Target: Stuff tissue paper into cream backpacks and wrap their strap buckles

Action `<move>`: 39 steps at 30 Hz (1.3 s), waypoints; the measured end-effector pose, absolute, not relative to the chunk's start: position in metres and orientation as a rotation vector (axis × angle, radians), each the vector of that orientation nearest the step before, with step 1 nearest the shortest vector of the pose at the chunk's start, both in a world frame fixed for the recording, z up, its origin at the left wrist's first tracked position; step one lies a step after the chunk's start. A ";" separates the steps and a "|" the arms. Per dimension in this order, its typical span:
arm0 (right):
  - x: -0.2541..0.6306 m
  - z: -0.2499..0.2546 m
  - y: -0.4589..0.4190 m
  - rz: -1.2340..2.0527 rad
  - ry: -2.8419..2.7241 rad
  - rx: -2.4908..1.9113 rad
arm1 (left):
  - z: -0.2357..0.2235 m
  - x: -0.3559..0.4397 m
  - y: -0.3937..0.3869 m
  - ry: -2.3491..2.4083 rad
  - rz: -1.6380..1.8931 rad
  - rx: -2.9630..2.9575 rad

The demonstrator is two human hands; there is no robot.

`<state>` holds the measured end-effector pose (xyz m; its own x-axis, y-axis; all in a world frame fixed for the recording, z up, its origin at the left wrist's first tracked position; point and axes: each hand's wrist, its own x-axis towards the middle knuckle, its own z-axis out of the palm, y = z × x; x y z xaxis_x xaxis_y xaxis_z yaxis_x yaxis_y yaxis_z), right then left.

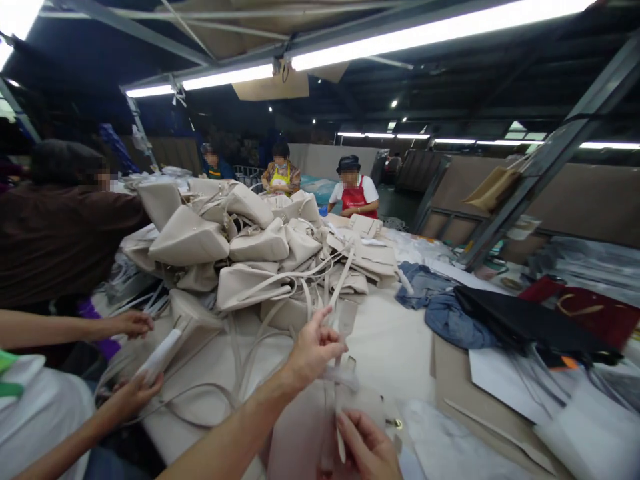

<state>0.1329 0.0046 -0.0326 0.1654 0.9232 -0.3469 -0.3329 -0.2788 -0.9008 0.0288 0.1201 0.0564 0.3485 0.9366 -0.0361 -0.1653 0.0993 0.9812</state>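
A pale beige bag (300,427) lies on the table close in front of me, with a gold-coloured metal clasp (394,423) at its right side. A long beige strap (345,280) runs from the pile down toward this bag. My left hand (315,345) is curled at the strap above the bag, its index finger partly stretched; part of its grip is hidden. Lower down, my right hand (367,445) pinches a narrow strap end (341,440) between thumb and fingers. Clear wrapping (344,379) lies across the straps between both hands.
A heap of beige bags (190,235) fills the table's middle. At left, a co-worker's hands (137,393) handle a wrapped bag handle. Other people sit beyond the heap. On the right lie blue cloth (457,313), a black bag (530,323), cardboard (455,380) and plastic sheets (445,437).
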 end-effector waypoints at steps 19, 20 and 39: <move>0.137 0.011 -0.016 1.594 -0.700 -1.226 | 0.043 -0.013 0.052 0.967 0.789 1.779; 0.137 0.010 -0.016 1.588 -0.691 -1.228 | 0.039 -0.011 0.051 0.992 0.818 1.649; 0.126 -0.002 -0.018 1.497 -0.631 -1.299 | 0.018 -0.008 0.041 1.167 0.541 1.532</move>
<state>0.1255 -0.0181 -0.0025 0.0924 0.9101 -0.4039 -0.3467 -0.3509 -0.8699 -0.0077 0.0410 0.0178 0.4140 0.8789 -0.2369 0.3873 0.0655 0.9196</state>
